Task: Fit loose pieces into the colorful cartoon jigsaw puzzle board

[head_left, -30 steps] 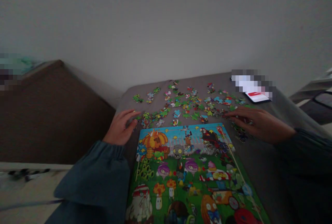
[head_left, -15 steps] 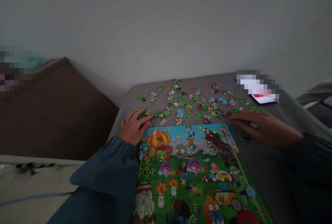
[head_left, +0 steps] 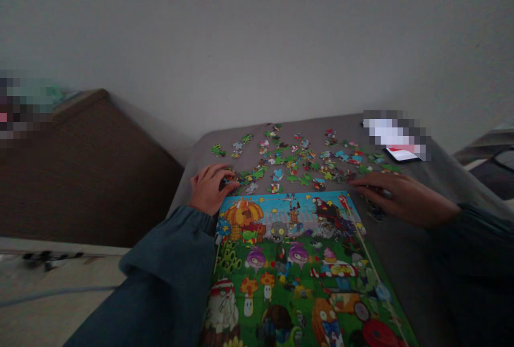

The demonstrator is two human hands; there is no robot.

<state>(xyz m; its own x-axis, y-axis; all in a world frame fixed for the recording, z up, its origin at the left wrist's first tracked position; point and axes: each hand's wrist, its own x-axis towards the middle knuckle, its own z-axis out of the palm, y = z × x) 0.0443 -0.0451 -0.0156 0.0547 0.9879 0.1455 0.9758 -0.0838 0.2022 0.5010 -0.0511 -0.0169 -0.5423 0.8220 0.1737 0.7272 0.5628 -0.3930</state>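
My left hand (head_left: 209,189) curves over the left end of the loose puzzle pieces (head_left: 277,174), its thumb and fingers closed round a small cluster of pieces (head_left: 229,179). My right hand (head_left: 405,200) lies low over the grey cloth at the right side of the pile. Its fingers are stretched out, thumb apart, with the fingertips at some dark pieces (head_left: 346,175). Several pieces are partly hidden under this hand. Between the two arms lies a colourful cartoon puzzle picture board (head_left: 281,261), its blue top edge just below the loose pieces.
A phone (head_left: 397,141) with a lit screen lies at the back right of the grey cloth surface (head_left: 236,127). Behind it rises a plain wall (head_left: 257,42). At the left stands a brown panel (head_left: 88,175), lower than the wall.
My left hand has shifted slightly up, and its fingers have curled round the pieces. My right hand stays almost in place beside the pile. The view has moved a little.
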